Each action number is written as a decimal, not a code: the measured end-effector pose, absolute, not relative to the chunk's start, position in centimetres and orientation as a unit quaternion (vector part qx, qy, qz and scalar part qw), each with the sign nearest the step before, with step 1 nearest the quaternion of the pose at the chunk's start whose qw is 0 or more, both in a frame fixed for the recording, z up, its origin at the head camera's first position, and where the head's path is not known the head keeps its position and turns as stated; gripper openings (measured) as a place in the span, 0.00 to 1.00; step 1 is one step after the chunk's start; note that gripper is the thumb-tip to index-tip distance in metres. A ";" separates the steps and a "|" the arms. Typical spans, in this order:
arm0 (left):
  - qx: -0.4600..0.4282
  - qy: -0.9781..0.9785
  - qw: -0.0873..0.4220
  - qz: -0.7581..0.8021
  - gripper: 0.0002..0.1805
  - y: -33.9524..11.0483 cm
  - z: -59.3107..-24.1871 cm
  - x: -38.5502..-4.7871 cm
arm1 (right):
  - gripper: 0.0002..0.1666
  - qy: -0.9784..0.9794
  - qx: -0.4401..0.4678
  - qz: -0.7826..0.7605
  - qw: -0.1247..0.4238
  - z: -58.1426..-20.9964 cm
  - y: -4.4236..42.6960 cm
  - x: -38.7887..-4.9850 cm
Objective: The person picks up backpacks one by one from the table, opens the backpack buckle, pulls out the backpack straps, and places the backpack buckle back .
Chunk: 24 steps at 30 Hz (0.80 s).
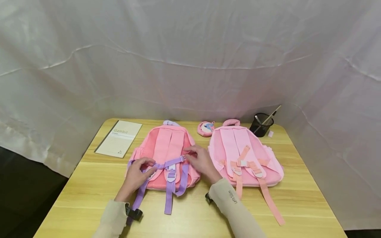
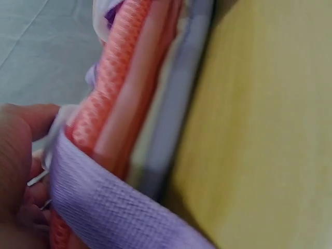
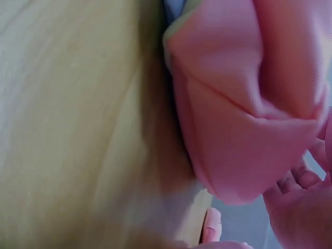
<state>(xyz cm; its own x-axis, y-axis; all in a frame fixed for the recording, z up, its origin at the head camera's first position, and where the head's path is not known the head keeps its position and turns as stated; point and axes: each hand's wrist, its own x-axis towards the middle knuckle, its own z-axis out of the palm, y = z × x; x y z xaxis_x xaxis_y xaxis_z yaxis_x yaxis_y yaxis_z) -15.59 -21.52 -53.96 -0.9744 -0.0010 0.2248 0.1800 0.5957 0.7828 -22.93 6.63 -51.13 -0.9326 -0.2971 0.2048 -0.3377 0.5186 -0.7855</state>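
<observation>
A coral backpack (image 1: pixel 171 138) lies with its shoulder straps upward, a purple chest strap (image 1: pixel 173 162) running across them between the hands. My left hand (image 1: pixel 135 175) has thumb and fingers round the left part of this strap; in the left wrist view, the hand (image 2: pixel 18 155) is at a pale fitting beside purple webbing (image 2: pixel 114 207). At the strap's right end, by a small light buckle (image 1: pixel 183 158), my right hand (image 1: pixel 202 162) pinches the strap. In the right wrist view, its fingers (image 3: pixel 306 179) show beyond the coral fabric (image 3: pixel 244 150), their contact hidden.
A light pink backpack (image 1: pixel 244 142) with orange straps lies to the right. Behind, between the bags, is a small round pink pouch (image 1: pixel 205 128). A black mesh pen cup (image 1: pixel 261 127) and small eraser (image 1: pixel 270 134) stand back right; a notebook (image 1: pixel 119 138) lies back left.
</observation>
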 end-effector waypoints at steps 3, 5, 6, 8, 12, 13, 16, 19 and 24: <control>-0.067 -0.890 0.119 -0.434 0.14 -21.0 -53.1 -15.6 | 0.14 -0.866 0.175 0.468 0.013 -50.1 7.2 -22.5; -0.078 -0.892 0.137 -0.423 0.15 -20.2 -52.4 -15.6 | 0.14 -0.864 0.173 0.473 0.011 -49.1 8.1 -22.1; -0.086 -0.892 0.147 -0.418 0.16 -19.6 -52.0 -15.6 | 0.14 -0.864 0.175 0.471 0.014 -48.5 8.7 -21.9; -0.108 -0.890 0.161 -0.413 0.17 -18.1 -51.1 -15.7 | 0.14 -0.865 0.181 0.467 0.025 -47.5 10.4 -21.6; -0.158 -0.873 0.146 -0.438 0.17 -14.1 -49.2 -16.1 | 0.15 -0.871 0.198 0.445 0.066 -45.8 14.8 -21.3; -0.170 -0.868 0.137 -0.445 0.17 -13.0 -48.9 -16.2 | 0.15 -0.873 0.197 0.439 0.075 -45.6 16.1 -21.2; -0.207 -0.861 0.107 -0.452 0.17 -9.0 -48.3 -16.8 | 0.16 -0.883 0.173 0.426 0.089 -45.7 20.2 -21.0; -0.251 -0.859 0.067 -0.441 0.19 -4.6 -48.5 -17.5 | 0.17 -0.898 0.136 0.410 0.086 -46.7 24.4 -20.7; -0.301 -0.862 0.024 -0.407 0.20 2.0 -49.6 -19.4 | 0.23 -0.920 0.090 0.380 0.031 -48.6 29.1 -20.2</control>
